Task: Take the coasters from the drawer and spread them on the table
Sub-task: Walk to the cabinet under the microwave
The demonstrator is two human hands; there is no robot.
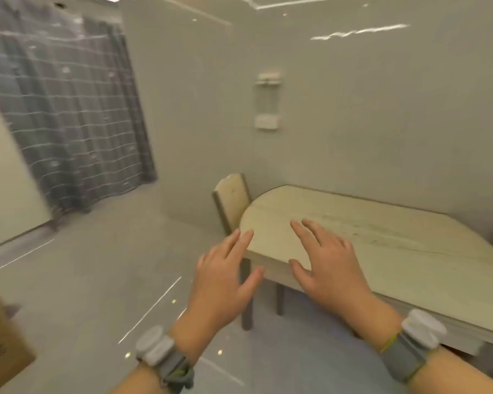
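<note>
A pale wooden table [396, 245] with a rounded end stands against the right wall; nothing lies on its top. My left hand [222, 282] is held out in the air just left of the table's rounded end, fingers apart, holding nothing. My right hand [325, 263] hovers over the table's near edge, fingers also spread, with nothing in it. Both wrists carry grey bands with white round devices. No coasters and no drawer show in this view.
A wooden chair [232, 203] is pushed against the table's far left end by the wall. A grey checked curtain [69, 109] hangs at the far left. A brown cardboard box [0, 345] sits at the lower left edge. Glossy grey floor tiles stretch between.
</note>
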